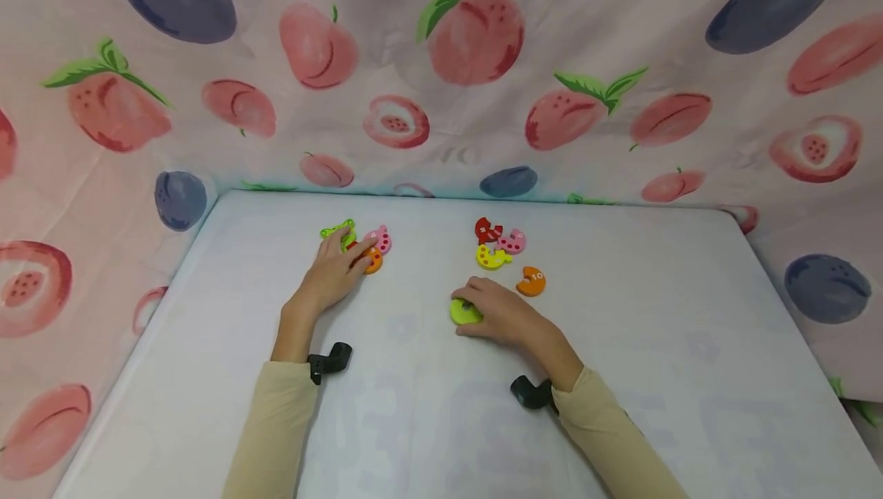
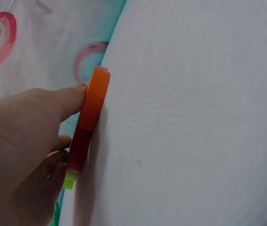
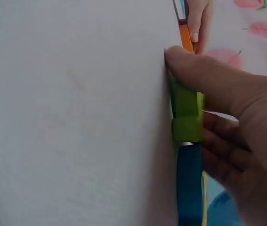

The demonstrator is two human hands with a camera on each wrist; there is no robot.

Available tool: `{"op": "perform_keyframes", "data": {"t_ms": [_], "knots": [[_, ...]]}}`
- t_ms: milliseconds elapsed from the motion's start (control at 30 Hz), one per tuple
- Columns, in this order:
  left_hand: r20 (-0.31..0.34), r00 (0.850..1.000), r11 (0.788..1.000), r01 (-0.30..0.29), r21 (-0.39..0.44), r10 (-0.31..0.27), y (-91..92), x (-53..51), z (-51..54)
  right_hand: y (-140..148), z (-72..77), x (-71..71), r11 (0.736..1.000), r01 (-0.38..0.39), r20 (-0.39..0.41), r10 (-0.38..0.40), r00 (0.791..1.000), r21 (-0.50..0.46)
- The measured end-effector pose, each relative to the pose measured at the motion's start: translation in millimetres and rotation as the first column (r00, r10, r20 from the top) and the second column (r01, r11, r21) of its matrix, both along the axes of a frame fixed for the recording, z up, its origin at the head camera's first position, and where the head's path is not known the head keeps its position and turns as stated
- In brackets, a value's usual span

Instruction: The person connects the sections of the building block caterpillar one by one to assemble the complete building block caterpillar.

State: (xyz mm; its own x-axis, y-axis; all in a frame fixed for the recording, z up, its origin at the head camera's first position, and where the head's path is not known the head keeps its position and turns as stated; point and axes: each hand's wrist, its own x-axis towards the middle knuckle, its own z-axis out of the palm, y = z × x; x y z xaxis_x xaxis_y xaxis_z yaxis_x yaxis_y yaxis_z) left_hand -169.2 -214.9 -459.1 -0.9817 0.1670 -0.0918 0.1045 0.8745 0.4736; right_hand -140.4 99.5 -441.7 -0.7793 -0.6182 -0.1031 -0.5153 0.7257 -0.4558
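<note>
My left hand (image 1: 333, 277) reaches over a small cluster of curved toy pieces, thumb and fingers curled about it. In the cluster are a green piece (image 1: 348, 237), a pink spotted piece (image 1: 383, 239) and an orange piece (image 1: 374, 260). A red piece (image 2: 80, 149), mostly covered in the head view, sits against the orange one in the left wrist view. My right hand (image 1: 507, 316) grips a lime-green curved piece (image 1: 465, 313) between thumb and fingers, low over the table. A dark blue piece (image 3: 190, 183) shows below the green in the right wrist view.
Beyond the right hand lie a red piece (image 1: 487, 231), a pink spotted piece (image 1: 512, 242) and a yellow spotted piece (image 1: 491, 257), close together. An orange piece numbered 10 (image 1: 530, 282) lies apart. The white table (image 1: 414, 407) meets a fruit-print cloth (image 1: 441, 139) behind.
</note>
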Motion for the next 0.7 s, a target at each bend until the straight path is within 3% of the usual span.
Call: {"op": "perform_keyframes", "data": {"t_ms": [67, 133, 233, 300, 400, 467, 533, 700], "knots": [[-0.003, 1.0, 1.0, 0.002, 0.006, -0.002, 0.2, 0.1, 0.6, 0.9, 0.1, -2.7, 0.988, 0.072, 0.057, -0.065, 0.996, -0.136], [-0.005, 1.0, 1.0, 0.002, 0.009, -0.002, 0.2, 0.4, 1.1, 1.9, 0.1, -6.6, 0.936, 0.178, 0.158, -0.135, 0.978, -0.303], [-0.006, 1.0, 1.0, -0.001, 0.007, 0.001, -0.2, 1.1, 1.1, 4.4, -1.0, -13.4, 0.79, 0.343, 0.352, -0.173, 0.92, -0.508], [-0.006, 1.0, 1.0, -0.003, 0.003, 0.003, -0.4, 1.6, 0.7, 6.0, -2.2, -16.7, 0.697, 0.452, 0.468, -0.186, 0.864, -0.556], [-0.005, 1.0, 1.0, -0.005, 0.005, 0.005, -0.4, 1.8, 0.6, 6.8, -4.5, -19.9, 0.618, 0.542, 0.558, -0.195, 0.807, -0.569], [-0.003, 1.0, 1.0, -0.007, 0.009, 0.007, -0.2, 1.7, 0.9, 6.4, -5.7, -20.6, 0.597, 0.563, 0.575, -0.197, 0.794, -0.572], [-0.001, 1.0, 1.0, -0.011, 0.012, 0.011, 0.0, 1.3, 1.0, 5.4, -6.8, -21.0, 0.593, 0.553, 0.57, -0.183, 0.801, -0.586], [0.007, 1.0, 1.0, -0.015, 0.008, 0.015, 0.3, 0.0, 0.9, 1.6, -9.0, -23.3, 0.622, 0.555, 0.555, -0.222, 0.802, -0.552]]}}
